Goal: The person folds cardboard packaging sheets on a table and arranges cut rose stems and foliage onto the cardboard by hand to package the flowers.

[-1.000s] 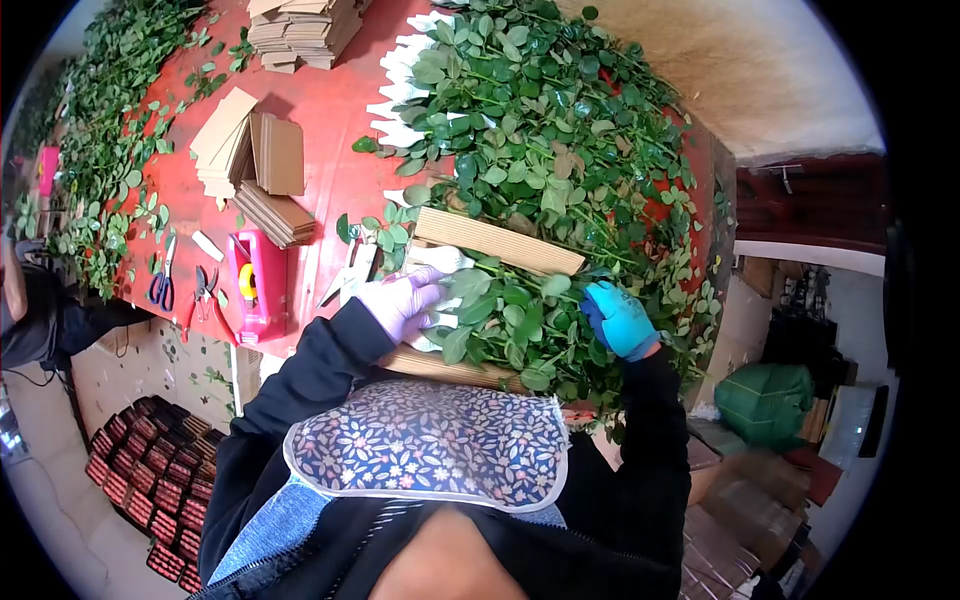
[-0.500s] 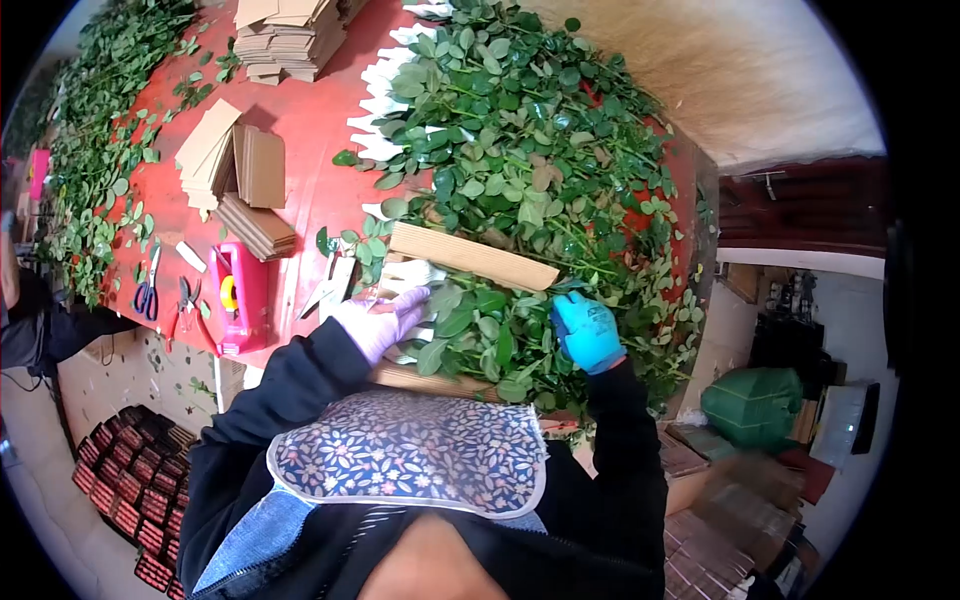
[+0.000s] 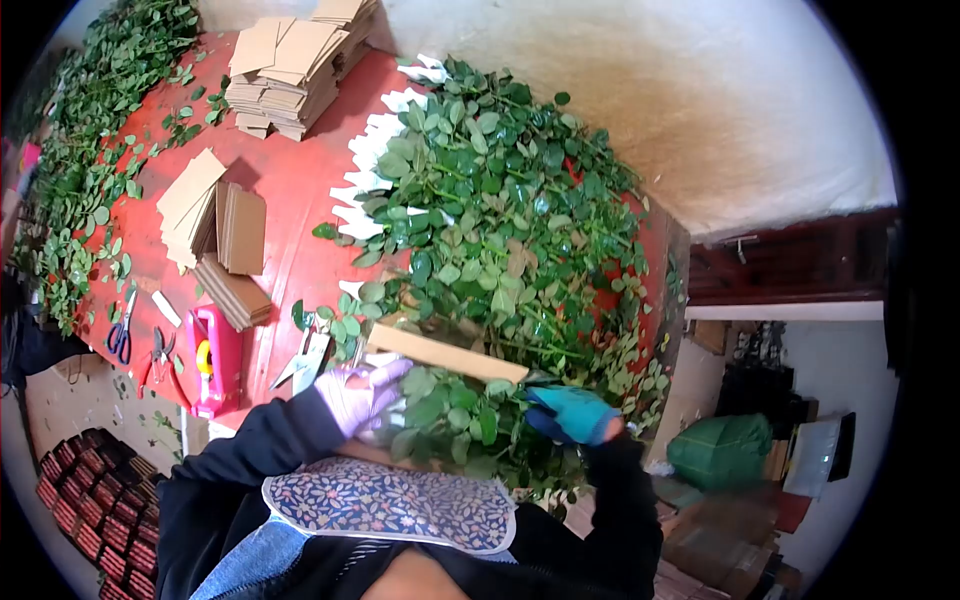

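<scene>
My left hand (image 3: pixel 362 395), in a lilac glove, curls its fingers over the white-covered end of a bundle of leafy rose stems (image 3: pixel 455 412). At the bundle's other end my right hand (image 3: pixel 574 413), in a blue glove, is closed round the stems; its fingertips are partly hidden and slightly blurred. A cardboard strip (image 3: pixel 445 350) runs along the bundle's far side, between the two hands. Beyond it lies a large pile of leafy stems (image 3: pixel 500 230) with white sleeves (image 3: pixel 365 185) at their left ends.
On the red table (image 3: pixel 310 210) are cardboard pieces (image 3: pixel 240 228), a taller cardboard stack (image 3: pixel 285 75), a pink tape dispenser (image 3: pixel 213 365), scissors (image 3: pixel 123 330), red-handled pliers (image 3: pixel 160 362) and a shear-like tool (image 3: pixel 303 360). More foliage (image 3: pixel 105 180) lies left. A green sack (image 3: pixel 720 448) stands right.
The camera view has tilted up, so the table sits lower in frame. My right hand has turned and moved toward the cardboard strip's end; my left fingers curl more over the bundle.
</scene>
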Action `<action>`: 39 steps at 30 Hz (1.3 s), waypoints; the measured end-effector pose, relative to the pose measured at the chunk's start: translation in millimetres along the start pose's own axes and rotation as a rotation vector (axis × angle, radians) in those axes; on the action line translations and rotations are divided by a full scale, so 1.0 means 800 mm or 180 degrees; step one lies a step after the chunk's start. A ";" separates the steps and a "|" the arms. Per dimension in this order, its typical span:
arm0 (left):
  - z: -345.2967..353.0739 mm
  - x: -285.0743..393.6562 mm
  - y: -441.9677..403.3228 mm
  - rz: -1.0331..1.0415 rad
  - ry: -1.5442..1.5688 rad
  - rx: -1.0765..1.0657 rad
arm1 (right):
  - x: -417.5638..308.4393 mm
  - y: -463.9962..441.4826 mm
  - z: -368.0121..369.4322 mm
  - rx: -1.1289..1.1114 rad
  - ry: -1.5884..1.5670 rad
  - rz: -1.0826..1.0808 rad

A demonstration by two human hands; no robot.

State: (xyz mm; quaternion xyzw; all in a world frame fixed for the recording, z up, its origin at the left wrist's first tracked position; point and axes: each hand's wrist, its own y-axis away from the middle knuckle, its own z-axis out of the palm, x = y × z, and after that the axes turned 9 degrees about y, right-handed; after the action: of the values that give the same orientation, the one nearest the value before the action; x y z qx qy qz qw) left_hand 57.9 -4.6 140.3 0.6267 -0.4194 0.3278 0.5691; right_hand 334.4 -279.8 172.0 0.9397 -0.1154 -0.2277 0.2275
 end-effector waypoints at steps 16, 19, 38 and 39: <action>-0.010 -0.002 -0.005 0.0089 0.0405 0.0192 | 0.108 -0.485 -0.117 0.1064 0.1801 0.0698; -0.019 0.003 -0.010 -0.0536 0.0824 -0.0379 | 0.093 -0.446 -0.088 0.1283 0.1671 0.0669; 0.009 -0.051 -0.015 0.1335 -0.0754 0.0416 | 0.138 -0.529 -0.127 0.1336 0.0873 0.0525; 0.011 -0.049 -0.016 0.1135 -0.0387 0.0329 | 0.128 -0.512 -0.140 0.1162 0.0472 0.0584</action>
State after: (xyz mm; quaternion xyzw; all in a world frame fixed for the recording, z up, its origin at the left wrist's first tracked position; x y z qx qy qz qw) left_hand 51.9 -7.4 98.8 0.5895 -0.5400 0.4061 0.4427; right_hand 523.8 85.8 25.9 0.9651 -0.2226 -0.1116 0.0812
